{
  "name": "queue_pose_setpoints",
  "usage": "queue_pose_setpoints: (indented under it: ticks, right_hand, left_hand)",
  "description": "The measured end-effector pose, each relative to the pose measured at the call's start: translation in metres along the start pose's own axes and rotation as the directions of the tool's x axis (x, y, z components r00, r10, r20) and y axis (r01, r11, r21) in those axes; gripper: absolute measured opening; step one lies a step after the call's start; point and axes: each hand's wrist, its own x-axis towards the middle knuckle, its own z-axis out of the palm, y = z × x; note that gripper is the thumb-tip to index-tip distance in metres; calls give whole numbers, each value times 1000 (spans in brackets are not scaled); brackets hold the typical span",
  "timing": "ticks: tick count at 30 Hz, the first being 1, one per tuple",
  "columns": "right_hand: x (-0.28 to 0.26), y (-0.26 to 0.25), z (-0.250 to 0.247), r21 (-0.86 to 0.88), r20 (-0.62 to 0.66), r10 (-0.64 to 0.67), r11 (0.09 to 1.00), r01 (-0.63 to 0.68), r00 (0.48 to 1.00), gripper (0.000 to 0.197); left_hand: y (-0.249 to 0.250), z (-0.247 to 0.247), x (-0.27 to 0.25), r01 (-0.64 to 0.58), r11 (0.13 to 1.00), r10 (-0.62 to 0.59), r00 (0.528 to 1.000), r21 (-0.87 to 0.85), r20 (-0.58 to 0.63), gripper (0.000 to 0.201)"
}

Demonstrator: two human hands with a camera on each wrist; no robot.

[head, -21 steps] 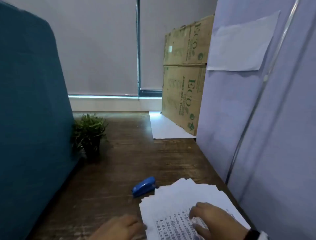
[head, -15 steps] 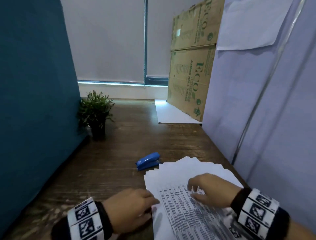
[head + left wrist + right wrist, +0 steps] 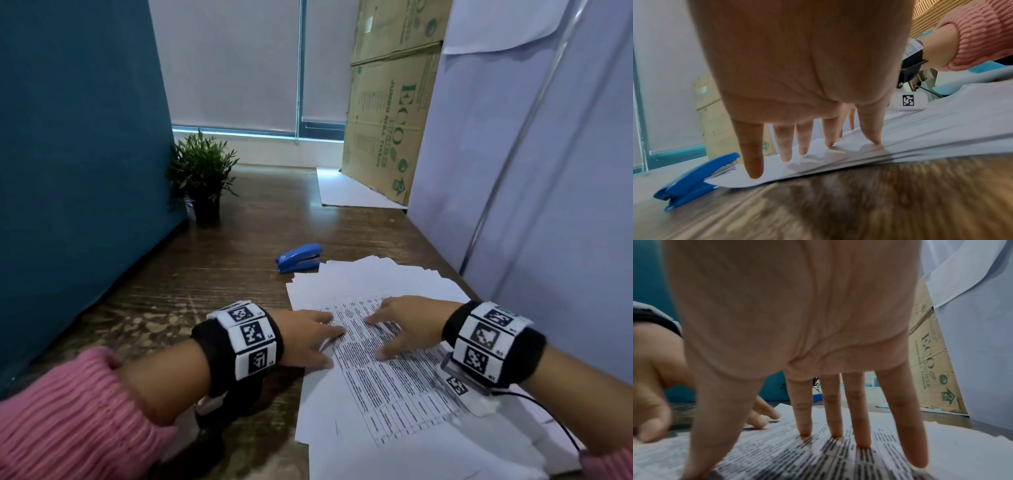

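Paper in a loose, fanned stack (image 3: 370, 284) lies on the near right part of the worktop (image 3: 219, 284), its top sheet (image 3: 387, 387) printed with dense table text. Both hands are spread, straight-fingered, and grip nothing. The left hand (image 3: 308, 337) rests its fingertips (image 3: 869, 129) on the stack's left edge. The right hand (image 3: 402, 323) presses its fingertips (image 3: 835, 418) on the printed sheet.

The sheets look light, thin and limp, and would likely slide over one another. A pinch at one corner would probably bend or crease them. Taking the stack by its two long edges and squaring it against the wood seems the safer hold.

The worktop is dark, worn wood grain that looks smooth enough for paper to skid on. A blue stapler (image 3: 298, 257) sits at the stack's far left corner, touching it or very nearly. The space is narrow, with a teal partition (image 3: 78, 137) on the left and a pale partition (image 3: 548, 171) on the right. A potted plant (image 3: 202, 174) and cardboard boxes (image 3: 387, 126) stand at the far end below a drawn blind (image 3: 233, 61).
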Motion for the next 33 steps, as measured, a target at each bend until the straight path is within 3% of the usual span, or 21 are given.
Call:
queue_pose_setpoints:
  ticks: [6, 9, 12, 14, 17, 20, 22, 24, 26, 33]
  right_hand:
    - [-17, -2, 8, 73, 21, -86, 994, 85, 996, 79]
    - [-15, -4, -20, 44, 71, -95, 995, 92, 993, 59]
    - [9, -5, -65, -17, -102, -114, 993, 113, 988, 39]
    - [45, -6, -90, -68, -258, -121, 992, 107, 959, 28]
    - [105, -15, -112, -69, -357, -104, 994, 85, 928, 27]
    - [155, -29, -113, -132, -295, -97, 989, 60, 950, 41]
    - [180, -37, -110, -138, -238, -102, 988, 71, 966, 45]
    - [197, -43, -106, -146, -189, -112, 986, 85, 976, 46]
    - [207, -46, -102, -144, -167, -115, 985, 91, 979, 44]
    - [214, -45, -96, -185, -194, -113, 980, 77, 975, 30]
  left_hand:
    - [-1, 7, 4, -40, 999, 40, 999, -4, 35, 71]
    - [0, 11, 6, -97, 995, 96, 995, 35, 15, 72]
    - [0, 14, 6, -148, 987, 149, 989, 60, -17, 73]
    - [-3, 17, 9, -165, 985, 167, 986, 50, -27, 73]
    - [-9, 20, 19, -176, 978, 182, 982, 114, -46, 69]
    - [-6, 17, 20, -187, 956, 229, 958, 226, -174, 47]
    - [-6, 20, 19, -119, 983, 153, 952, 140, -266, 34]
    - [-5, 24, 17, -76, 990, 100, 973, 119, -208, 41]
    - [-9, 39, 28, -56, 973, 127, 939, 222, -320, 38]
    - [-13, 49, 32, -131, 969, 190, 936, 209, -296, 43]
